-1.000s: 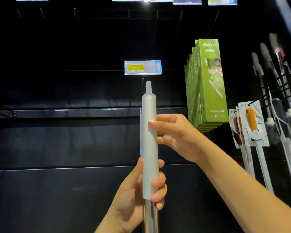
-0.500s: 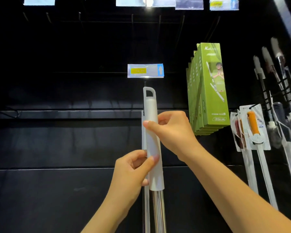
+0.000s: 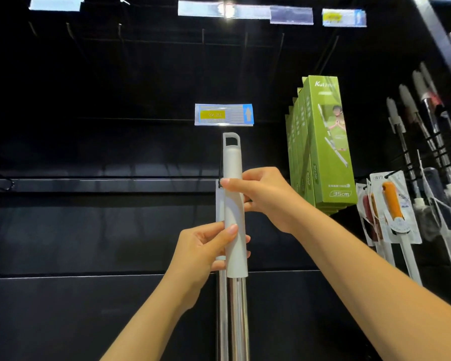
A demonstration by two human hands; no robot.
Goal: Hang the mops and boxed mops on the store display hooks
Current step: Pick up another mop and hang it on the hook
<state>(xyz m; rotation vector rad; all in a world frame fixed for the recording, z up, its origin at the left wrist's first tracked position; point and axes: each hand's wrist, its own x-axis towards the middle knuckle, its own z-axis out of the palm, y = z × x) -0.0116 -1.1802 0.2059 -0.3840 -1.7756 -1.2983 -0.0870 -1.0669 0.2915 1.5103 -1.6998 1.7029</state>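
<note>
A: Green boxed mops (image 3: 323, 142), right of the price tag (image 3: 223, 114). Print reads "35cm" low on the front, brand starts "Kul" (rest blurred).

B: Tag text?

A: Yellow block, blue arrow; digits not legible. More label strips (image 3: 245, 11) above it at the top edge, unreadable.

B: Task item?

A: Mop handle (image 3: 234, 204), pale grey grip with hanging loop on top, upright just below the tag, chrome pole running off the bottom edge. A second grip sits behind it, mostly hidden.

B: Hands?

A: Right hand (image 3: 266, 198) curled round the grip's upper part, fingertips pressed on its front. Left hand (image 3: 206, 247) lower, thumb across the front and fingers wrapped behind.

B: Versus a second ago?

A: Loop then edge-on, now faces the camera; left hand was lower, at the grip's bottom end.

B: Other stuff?

A: Carded orange-handled tool (image 3: 392, 204) and hanging mops (image 3: 412, 142) far right of the tag, partly cut off. Hook not visible against the black panel.
</note>
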